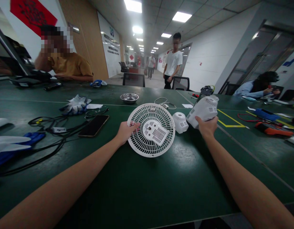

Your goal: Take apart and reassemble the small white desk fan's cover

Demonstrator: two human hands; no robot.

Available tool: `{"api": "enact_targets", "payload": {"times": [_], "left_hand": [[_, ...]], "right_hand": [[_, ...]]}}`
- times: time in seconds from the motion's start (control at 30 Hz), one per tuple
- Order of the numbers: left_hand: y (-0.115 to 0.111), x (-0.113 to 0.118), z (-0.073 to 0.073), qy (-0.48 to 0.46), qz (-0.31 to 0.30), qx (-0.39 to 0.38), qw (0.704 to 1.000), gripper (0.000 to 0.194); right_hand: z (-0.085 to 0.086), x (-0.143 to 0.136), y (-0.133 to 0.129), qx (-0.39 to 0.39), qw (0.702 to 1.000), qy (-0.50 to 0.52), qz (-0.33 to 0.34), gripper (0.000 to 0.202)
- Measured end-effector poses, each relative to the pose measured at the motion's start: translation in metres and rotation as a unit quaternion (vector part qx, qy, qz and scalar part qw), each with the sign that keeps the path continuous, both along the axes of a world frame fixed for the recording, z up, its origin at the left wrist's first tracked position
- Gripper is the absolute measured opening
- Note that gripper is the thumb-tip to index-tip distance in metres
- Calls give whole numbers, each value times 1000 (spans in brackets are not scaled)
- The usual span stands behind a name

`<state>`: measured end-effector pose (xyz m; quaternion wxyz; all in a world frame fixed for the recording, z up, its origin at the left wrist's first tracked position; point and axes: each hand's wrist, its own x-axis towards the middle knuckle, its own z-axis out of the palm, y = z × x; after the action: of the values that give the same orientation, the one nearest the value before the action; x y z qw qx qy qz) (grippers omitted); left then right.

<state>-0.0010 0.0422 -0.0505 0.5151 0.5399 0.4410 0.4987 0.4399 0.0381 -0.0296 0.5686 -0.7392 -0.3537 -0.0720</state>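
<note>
My left hand [127, 131] grips the left rim of a round white fan grille [137, 144], thumb across the ribs and fingers behind. At the grille's middle sits a slotted plastic plate. Farther right, my right hand [207, 126] is closed around a white plastic fan housing [201, 110] with vent slots, tilted over the table. Between the two stands a smaller white vented motor cover [180, 122] on the green table [147, 187]. My right fingers are partly hidden behind the housing.
A metal bowl [129, 98] and a white cord [164, 104] lie beyond the grille. To the left are a phone [94, 126], black cables [55, 140] and work gloves [75, 105]. A cordless tool [206, 91] stands behind the housing. Several people are around the room.
</note>
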Motion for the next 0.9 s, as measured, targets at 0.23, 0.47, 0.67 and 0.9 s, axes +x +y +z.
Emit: {"api": "enact_targets", "payload": {"times": [0.23, 0.47, 0.67, 0.9], "left_hand": [[2, 1, -2, 7, 11, 11, 1000, 20], [4, -1, -5, 7, 4, 20, 1000, 23], [3, 1, -3, 9, 8, 11, 1000, 21], [-2, 2, 4, -4, 7, -10, 1000, 18]], "right_hand": [[29, -51, -11, 114, 989, -65, 68, 78], [15, -90, -10, -45, 988, -64, 136, 77], [15, -59, -7, -18, 993, -77, 91, 81], [7, 7, -9, -11, 997, -73, 36, 87]]}}
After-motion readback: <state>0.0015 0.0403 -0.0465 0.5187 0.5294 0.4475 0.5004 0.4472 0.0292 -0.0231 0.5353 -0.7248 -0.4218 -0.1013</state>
